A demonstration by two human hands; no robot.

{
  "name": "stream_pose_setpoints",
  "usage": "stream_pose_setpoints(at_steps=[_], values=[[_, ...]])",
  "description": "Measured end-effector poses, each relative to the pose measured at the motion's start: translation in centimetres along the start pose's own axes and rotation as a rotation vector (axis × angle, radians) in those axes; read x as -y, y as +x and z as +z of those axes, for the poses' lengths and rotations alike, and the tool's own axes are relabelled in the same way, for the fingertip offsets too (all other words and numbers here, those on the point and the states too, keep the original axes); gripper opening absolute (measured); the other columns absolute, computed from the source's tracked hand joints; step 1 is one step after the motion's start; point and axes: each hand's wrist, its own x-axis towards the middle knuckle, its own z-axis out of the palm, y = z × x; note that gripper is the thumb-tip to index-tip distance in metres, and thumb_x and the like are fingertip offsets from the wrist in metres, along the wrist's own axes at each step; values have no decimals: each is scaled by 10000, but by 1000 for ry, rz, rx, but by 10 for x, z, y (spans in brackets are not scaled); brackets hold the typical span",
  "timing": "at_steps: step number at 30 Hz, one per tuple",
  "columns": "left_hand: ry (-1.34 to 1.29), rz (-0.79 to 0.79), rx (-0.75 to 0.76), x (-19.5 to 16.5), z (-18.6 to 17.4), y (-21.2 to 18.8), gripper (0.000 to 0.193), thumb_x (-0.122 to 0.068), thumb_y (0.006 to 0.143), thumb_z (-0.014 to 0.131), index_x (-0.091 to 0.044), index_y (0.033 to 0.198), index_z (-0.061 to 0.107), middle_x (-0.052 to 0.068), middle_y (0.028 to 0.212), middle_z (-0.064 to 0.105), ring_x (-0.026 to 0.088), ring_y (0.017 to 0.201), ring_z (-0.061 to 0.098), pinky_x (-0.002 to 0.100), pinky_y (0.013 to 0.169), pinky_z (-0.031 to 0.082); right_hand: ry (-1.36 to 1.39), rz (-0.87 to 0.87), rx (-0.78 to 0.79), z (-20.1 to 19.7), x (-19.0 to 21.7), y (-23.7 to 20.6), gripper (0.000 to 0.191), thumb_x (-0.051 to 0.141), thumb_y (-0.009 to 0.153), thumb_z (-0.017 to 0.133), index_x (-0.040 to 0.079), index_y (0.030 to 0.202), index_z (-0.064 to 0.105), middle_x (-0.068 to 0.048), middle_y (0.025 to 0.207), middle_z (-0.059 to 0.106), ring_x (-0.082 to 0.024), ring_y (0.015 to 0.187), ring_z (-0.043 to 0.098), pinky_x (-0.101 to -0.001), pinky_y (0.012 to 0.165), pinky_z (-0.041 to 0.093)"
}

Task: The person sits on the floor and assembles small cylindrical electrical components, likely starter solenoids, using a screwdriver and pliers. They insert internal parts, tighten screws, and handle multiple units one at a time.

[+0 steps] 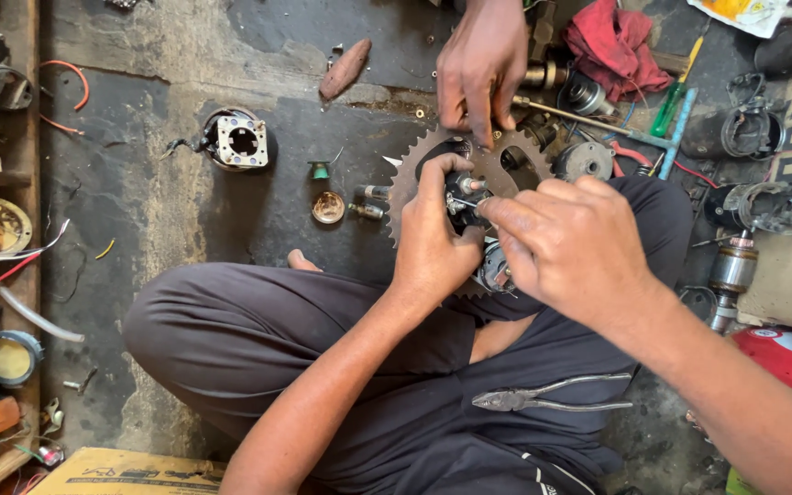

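Note:
I sit cross-legged on a dark stained floor. My left hand (434, 243) grips a small metal motor assembly (466, 200) at the middle of a large rusty toothed sprocket (408, 174). My right hand (568, 246) pinches a thin metal pin at that same assembly. Another person's hand (480, 66) reaches in from the top and presses its fingers on the sprocket's far rim. Grey pliers (550, 397) lie on my lap.
A round motor housing (239, 140) and a small brass cap (328, 208) lie on the floor to the left. A red rag (614, 46), screwdrivers (676, 92) and motor armatures (733, 270) crowd the right. Shelves with parts line the left edge. A cardboard box (130, 473) sits at the bottom.

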Motion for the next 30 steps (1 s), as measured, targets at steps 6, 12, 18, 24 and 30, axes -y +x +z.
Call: stream_pose_setpoints(at_steps=[6, 12, 18, 24, 30], values=[[58, -105, 24, 0, -2, 1, 572, 106, 749, 642, -57, 1275, 488, 150, 1043, 705, 276, 880, 758, 348, 741, 565, -32, -87, 49, -4, -12, 8, 259, 120, 766, 737, 96, 1024, 756, -8, 809, 693, -216, 773, 642, -395, 658, 425], [46, -15, -7, 3, 1, -1, 590, 118, 751, 639, -55, 1291, 480, 152, 1021, 710, 301, 992, 767, 348, 838, 581, 16, -91, -14, 3, -11, 2, 305, 113, 761, 734, 77, 1064, 750, -20, 832, 690, -223, 761, 628, -393, 651, 409], [28, -7, -28, 4, 1, 0, 598, 105, 764, 661, -43, 1310, 469, 161, 1062, 726, 269, 1028, 766, 340, 861, 586, 41, -48, -63, 13, -6, -4, 298, 114, 771, 733, 69, 1066, 738, -27, 810, 673, -226, 737, 614, -389, 646, 402], [38, -6, -39, 6, 1, 0, 594, 85, 766, 694, -45, 1301, 472, 156, 1058, 726, 256, 1008, 761, 342, 860, 582, 34, -1, -84, 19, -1, -5, 249, 102, 788, 741, 69, 1034, 728, -34, 785, 670, -228, 719, 604, -388, 644, 405], [29, -2, -42, 9, 3, -1, 584, 64, 773, 704, -57, 1302, 487, 129, 1039, 727, 221, 1011, 759, 327, 859, 582, 102, 56, -130, 4, 1, -3, 159, 91, 872, 755, 84, 1029, 734, -52, 889, 724, -235, 757, 655, -372, 683, 497]])
